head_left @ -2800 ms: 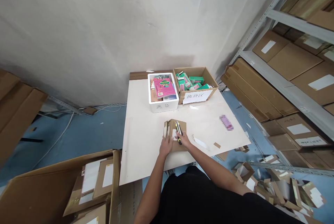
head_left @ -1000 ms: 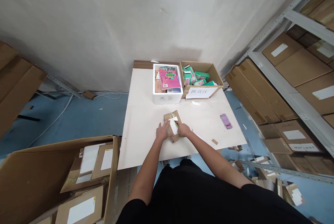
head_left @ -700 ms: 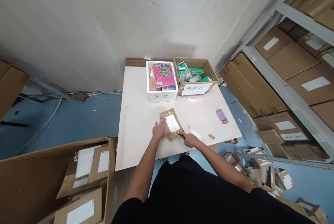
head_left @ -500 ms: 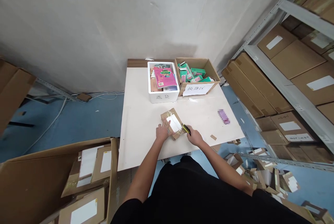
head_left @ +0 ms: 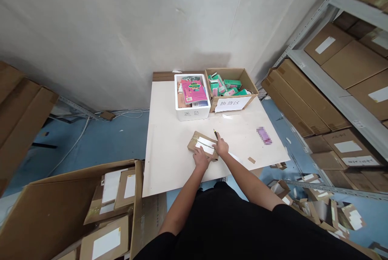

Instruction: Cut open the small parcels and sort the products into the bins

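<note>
A small brown cardboard parcel with a white label lies on the white table in front of me. My left hand presses on its near edge with the fingers laid over it. My right hand is closed round a yellow and black utility knife at the parcel's right end, the tip pointing away from me.
A white foam box of books and a cardboard box of green packs stand at the table's far edge. A pink object lies to the right. Shelves of cartons stand right. An open carton of parcels sits lower left. Cardboard scraps litter the floor.
The parcel has been turned and now lies crosswise. My right hand with the knife moved from the parcel's near right corner to its far right end. My left hand shifted to the near edge.
</note>
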The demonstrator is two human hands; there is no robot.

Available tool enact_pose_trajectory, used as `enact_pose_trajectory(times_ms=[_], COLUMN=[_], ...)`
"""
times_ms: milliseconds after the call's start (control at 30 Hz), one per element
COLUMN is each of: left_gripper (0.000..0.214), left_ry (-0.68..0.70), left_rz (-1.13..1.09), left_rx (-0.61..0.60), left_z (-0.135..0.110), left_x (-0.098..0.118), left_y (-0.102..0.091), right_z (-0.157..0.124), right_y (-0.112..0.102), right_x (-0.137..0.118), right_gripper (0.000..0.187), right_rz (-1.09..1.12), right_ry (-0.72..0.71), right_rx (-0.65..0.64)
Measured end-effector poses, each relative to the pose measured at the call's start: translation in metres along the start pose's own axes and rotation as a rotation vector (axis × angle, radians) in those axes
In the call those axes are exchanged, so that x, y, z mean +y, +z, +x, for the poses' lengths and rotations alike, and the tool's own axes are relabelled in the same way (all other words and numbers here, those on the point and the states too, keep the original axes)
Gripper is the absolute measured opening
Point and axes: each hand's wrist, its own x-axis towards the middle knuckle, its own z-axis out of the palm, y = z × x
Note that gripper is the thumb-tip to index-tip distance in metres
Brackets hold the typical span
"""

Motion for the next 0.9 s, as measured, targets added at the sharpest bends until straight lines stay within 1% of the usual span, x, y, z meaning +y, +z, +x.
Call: enact_pose_trajectory(times_ms=[67,100,133,200,233,300,367,467,533,600,700,900], left_gripper=[0.105,0.101,0.095,0.082,0.077,0.069,0.064,0.063,0.064,0.064,0.064,0.066], left_ry=[0.042,0.073,0.112,0.212,0.267,0.345,0.363,0.336,0.310,0.291,0.285,0.295], left_rz=[0.013,0.018,0.023,0.022,0.010,-0.033,-0.080,-0.103,-0.097,-0.092,-0.093,-0.086], left_rx=[-0.027,-0.040,-0.050,-0.063,-0.070,-0.081,-0.073,-0.026,-0.014,-0.015,-0.017,0.013], left_z=[-0.001,0.000,0.002,0.009,0.013,0.020,0.024,0.023,0.021,0.021,0.022,0.021], left_x=[0.002,0.000,-0.003,-0.011,-0.016,-0.022,-0.024,-0.018,-0.012,-0.008,-0.005,-0.008], left_y=[0.001,-0.001,-0.004,-0.012,-0.016,-0.020,-0.018,-0.007,0.000,0.003,0.005,0.012], right_z=[0.009,0.012,0.014,0.013,0.010,-0.001,-0.017,-0.040,-0.050,-0.053,-0.051,-0.047], right_y=[-0.010,-0.014,-0.018,-0.024,-0.026,-0.028,-0.031,-0.035,-0.037,-0.039,-0.043,-0.059], right_x=[0.002,0.003,0.006,0.015,0.021,0.037,0.053,0.070,0.072,0.067,0.054,0.034], right_gripper=[0.093,0.093,0.089,0.075,0.068,0.062,0.060,0.055,0.051,0.049,0.048,0.049], right_rz=[0.040,0.081,0.138,0.278,0.344,0.434,0.456,0.378,0.282,0.171,0.017,-0.155], right_ry=[-0.021,-0.030,-0.032,0.000,0.029,0.071,0.063,0.008,-0.017,-0.021,-0.007,-0.032], right_rx=[0.017,0.027,0.045,0.097,0.121,0.131,0.094,0.042,0.014,-0.028,-0.099,-0.245])
